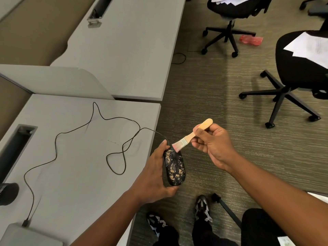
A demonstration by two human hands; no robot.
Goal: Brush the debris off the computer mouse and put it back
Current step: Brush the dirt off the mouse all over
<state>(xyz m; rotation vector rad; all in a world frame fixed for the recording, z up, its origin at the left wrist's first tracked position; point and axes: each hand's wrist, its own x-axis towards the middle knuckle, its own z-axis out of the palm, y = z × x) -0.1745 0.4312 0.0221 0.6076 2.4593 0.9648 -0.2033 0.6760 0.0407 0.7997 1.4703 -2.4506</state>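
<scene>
Item: black wired computer mouse, thickly flecked with tan debris, held off the desk edge above the carpet. Left hand was wrapped around its side and rear. Right hand pinched a wooden-handled paintbrush, bristles touching the mouse's front. Risk, judged: a hard stroke could slip the mouse free; the looped cable might snag.
</scene>
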